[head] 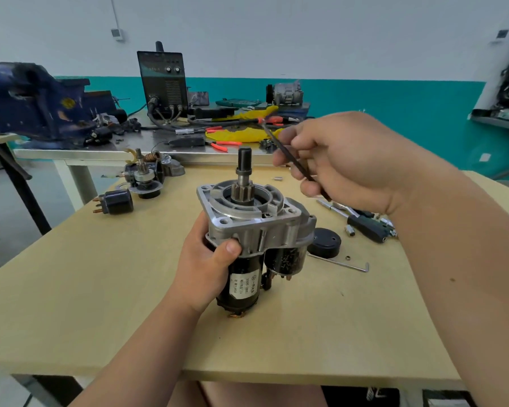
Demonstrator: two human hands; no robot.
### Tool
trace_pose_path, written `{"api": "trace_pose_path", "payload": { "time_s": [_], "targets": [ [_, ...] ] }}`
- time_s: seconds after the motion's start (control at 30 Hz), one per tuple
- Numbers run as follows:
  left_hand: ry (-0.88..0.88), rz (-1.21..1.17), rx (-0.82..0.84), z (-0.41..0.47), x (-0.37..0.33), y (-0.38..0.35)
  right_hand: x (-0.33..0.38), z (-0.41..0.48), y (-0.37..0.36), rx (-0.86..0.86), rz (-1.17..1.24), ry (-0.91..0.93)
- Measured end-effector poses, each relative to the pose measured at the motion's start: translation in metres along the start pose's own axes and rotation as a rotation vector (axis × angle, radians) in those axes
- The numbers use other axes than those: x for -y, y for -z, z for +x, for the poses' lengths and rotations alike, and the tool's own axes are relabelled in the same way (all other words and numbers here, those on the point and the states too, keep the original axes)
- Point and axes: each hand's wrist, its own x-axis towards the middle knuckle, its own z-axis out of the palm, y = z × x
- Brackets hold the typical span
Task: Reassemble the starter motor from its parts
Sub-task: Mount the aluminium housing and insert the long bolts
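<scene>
Head view: silver-nosed, black-bodied starter motor (253, 239) upright at mid beige wooden table (100, 289), pinion shaft up. Left hand (206, 268) wrapped round its black body, thumb on the housing edge. Right hand (344, 160) above and right of the shaft, pinching a thin dark rod-like tool (294, 163), clear of the motor. Black round cap (325, 242) just right of the motor.

Blue vise (27, 101) and welder (163, 80) — on steel bench (100, 154).
</scene>
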Motion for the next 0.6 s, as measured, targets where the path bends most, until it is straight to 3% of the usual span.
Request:
{"api": "trace_pose_path", "payload": {
  "time_s": [0.23,0.33,0.43,0.6],
  "targets": [
    [0.008,-0.033,-0.023,-0.001,0.000,0.003,-0.019,0.000,-0.012,-0.051,-0.090,0.173],
    [0.013,-0.028,-0.025,0.000,0.002,0.003,-0.023,-0.001,-0.019,-0.120,0.016,0.326],
    [0.017,-0.035,-0.045,0.000,0.004,0.004,-0.027,-0.001,-0.025,-0.194,-0.039,0.464],
    [0.012,-0.013,-0.048,0.000,0.004,0.005,-0.035,0.001,-0.030,-0.229,-0.043,0.480]
  ]
}}
